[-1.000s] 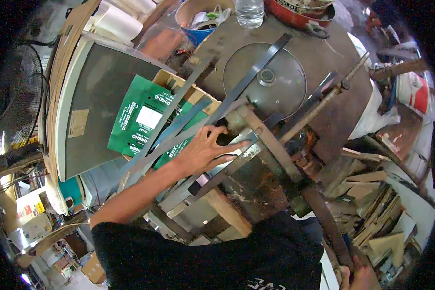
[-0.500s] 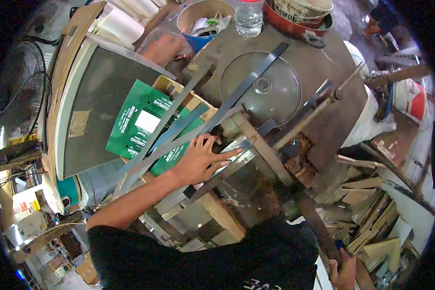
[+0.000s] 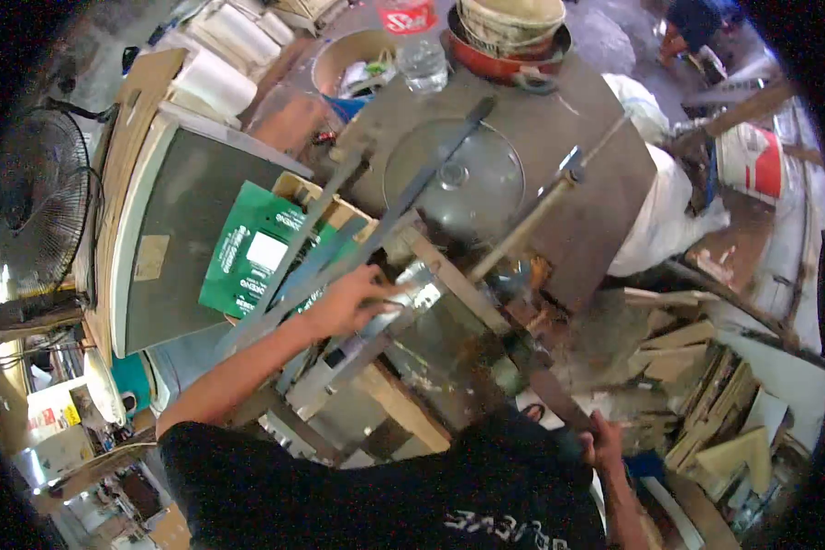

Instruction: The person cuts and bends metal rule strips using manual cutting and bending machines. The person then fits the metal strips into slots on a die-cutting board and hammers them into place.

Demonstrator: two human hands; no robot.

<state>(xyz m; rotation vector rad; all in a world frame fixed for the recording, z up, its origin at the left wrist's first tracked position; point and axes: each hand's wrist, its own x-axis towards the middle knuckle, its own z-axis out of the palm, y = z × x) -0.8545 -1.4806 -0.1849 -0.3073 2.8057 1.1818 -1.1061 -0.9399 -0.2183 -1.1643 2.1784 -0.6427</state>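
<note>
My left hand is over a metal machine frame, its fingers apart and somewhat blurred. A short flat metal piece lies just below those fingers; whether they touch it is unclear. On the right, my right hand has its fingers wrapped round the lower end of a long brown metal bar, which runs up and left across the frame. Long flat metal strips slant past my left hand, over a green printed carton.
Behind the frame, a glass lid lies on a brown tabletop, with a water bottle and a red pan further back. Wood offcuts are piled at right. A fan stands at left. Another person is far off.
My right hand has come up and left to the bar's lower end. My left hand has drawn back slightly left, with its fingers less stretched. The whole view has shifted.
</note>
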